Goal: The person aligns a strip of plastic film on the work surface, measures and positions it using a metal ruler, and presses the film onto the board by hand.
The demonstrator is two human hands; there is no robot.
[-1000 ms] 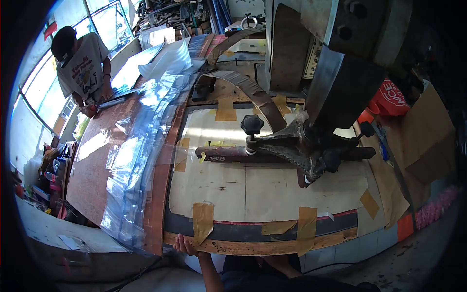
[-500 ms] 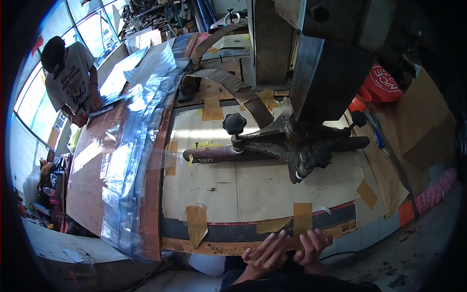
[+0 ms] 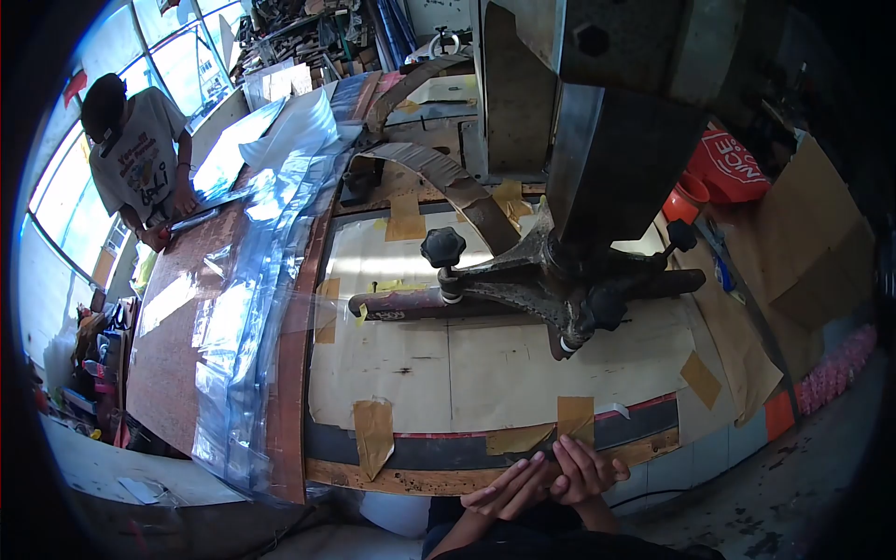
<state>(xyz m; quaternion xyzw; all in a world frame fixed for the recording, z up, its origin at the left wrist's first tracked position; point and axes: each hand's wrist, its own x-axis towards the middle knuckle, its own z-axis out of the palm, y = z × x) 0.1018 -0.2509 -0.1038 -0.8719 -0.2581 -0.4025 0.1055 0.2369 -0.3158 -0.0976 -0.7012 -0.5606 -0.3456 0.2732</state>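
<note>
My left hand is at the front edge of the table, its fingers stretched out and slanting up to the right. Beside it, touching, is my right hand, palm partly turned up with fingers extended. I see nothing held in either one. Just beyond the fingers, a strip of brown tape runs over the edge of a pale sheet on the table. Above that sheet stands a dark metal press head with black knobs and a horizontal bar.
Clear plastic sheets cover part of the reddish-brown board at left. A co-worker stands behind it, hands on a flat item. On the right are a cardboard box, a red bag and an orange container.
My hands have come together, the right one shifting left and turning so it meets the left. The view has moved slightly. The press looks unchanged.
</note>
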